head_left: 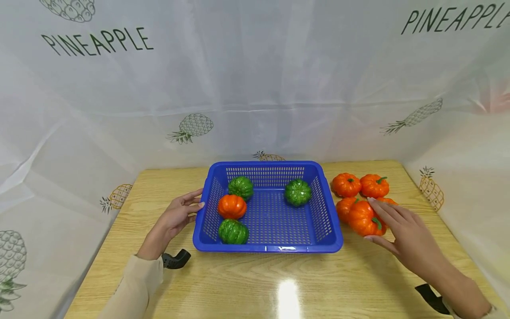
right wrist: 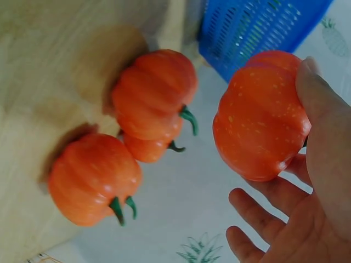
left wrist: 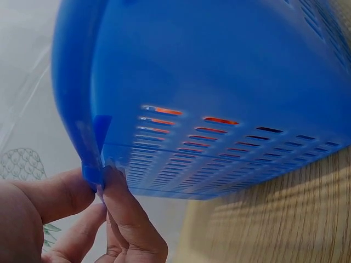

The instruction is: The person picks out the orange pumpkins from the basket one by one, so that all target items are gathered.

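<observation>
My left hand (head_left: 179, 215) pinches the left rim of a blue plastic basket (head_left: 255, 248) between thumb and fingers, as the left wrist view shows closely. Inside the basket are three green pumpkins, one at the back left (head_left: 241, 188), one at the front left (head_left: 233, 231) and one at the right (head_left: 298, 192). An orange pumpkin (head_left: 232, 207) lies between the left two. To the basket's right, my right hand (head_left: 416, 237) grips another orange pumpkin (right wrist: 262, 118) by its sides. In the right wrist view it is raised off the table, apart from the others.
Several orange pumpkins (head_left: 346, 184) sit grouped on the wooden table (head_left: 239, 283) right of the basket, partly hidden by the held one and my right hand. White sheeting (head_left: 255, 79) printed with pineapples hangs behind the table and along both sides.
</observation>
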The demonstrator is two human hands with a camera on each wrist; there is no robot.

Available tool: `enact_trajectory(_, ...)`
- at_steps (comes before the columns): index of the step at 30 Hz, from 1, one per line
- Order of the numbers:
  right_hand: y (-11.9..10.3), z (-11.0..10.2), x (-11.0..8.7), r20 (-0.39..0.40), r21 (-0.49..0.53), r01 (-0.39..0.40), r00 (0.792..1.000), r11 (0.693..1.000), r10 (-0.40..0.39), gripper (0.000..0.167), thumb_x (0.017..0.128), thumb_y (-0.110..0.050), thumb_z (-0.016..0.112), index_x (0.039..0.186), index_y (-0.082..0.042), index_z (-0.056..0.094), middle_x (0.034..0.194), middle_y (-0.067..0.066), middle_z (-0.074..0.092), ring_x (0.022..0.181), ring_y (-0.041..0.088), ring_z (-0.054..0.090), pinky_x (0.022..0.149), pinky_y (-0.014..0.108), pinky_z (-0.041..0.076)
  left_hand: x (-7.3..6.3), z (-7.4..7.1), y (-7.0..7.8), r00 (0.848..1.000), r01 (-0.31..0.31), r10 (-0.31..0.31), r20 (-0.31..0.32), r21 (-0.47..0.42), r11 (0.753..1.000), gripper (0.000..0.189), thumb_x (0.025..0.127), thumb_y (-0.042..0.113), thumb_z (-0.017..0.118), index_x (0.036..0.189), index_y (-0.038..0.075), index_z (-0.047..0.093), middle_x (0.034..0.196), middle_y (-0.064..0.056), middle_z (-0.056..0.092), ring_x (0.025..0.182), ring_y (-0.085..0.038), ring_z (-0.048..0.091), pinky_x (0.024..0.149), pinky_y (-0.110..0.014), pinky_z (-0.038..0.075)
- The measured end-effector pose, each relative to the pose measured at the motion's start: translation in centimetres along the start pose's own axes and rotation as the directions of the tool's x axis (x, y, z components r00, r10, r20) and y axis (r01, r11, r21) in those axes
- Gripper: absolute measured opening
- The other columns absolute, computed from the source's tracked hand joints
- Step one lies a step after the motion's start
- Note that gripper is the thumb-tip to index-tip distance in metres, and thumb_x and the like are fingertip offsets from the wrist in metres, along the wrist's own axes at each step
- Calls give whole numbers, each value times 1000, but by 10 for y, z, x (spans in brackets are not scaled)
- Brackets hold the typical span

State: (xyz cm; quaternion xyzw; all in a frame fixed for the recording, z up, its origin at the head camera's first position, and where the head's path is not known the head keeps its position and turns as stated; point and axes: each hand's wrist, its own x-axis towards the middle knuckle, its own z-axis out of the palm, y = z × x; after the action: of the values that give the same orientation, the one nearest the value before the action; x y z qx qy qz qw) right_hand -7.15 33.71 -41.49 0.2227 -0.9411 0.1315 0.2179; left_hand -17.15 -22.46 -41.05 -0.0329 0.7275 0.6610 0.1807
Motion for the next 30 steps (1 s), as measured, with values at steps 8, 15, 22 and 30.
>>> enact_trajectory(8,1,17,-16,34,20,10,999,1000,-10,89,84,-56,80,156,-11,53,137,23,64,120,50,57,94,68,42,0,0,-1,1000,3,-3,3,3,1000,62,109,6,57,166,4,33,133,-14,54,92,-7,67,80,-23,58)
enact_trajectory(15,0,31,-25,55,14,23,998,1000,-24,86,86,-59,77,153,-9,57,142,22,62,124,47,55,94,68,44,0,2,1,1000,2,-2,6,-1,1000,62,109,6,56,166,3,32,134,-15,53,91,-7,67,80,-23,58)
enact_trajectory(22,1,38,-28,80,22,9,997,1000,-11,87,84,-55,81,154,-9,55,146,21,61,129,49,53,95,69,43,1,2,1,1000,3,-3,4,-1,1000,62,109,6,56,166,3,32,131,-12,55,92,-7,67,81,-23,58)
enact_trajectory(30,4,46,-30,93,13,35,995,999,-36,86,89,-58,75,155,-7,54,149,25,56,130,50,51,98,69,42,3,2,0,1000,6,-6,5,1,1000,62,109,6,56,166,4,32,132,-12,55,92,-7,68,81,-23,58)
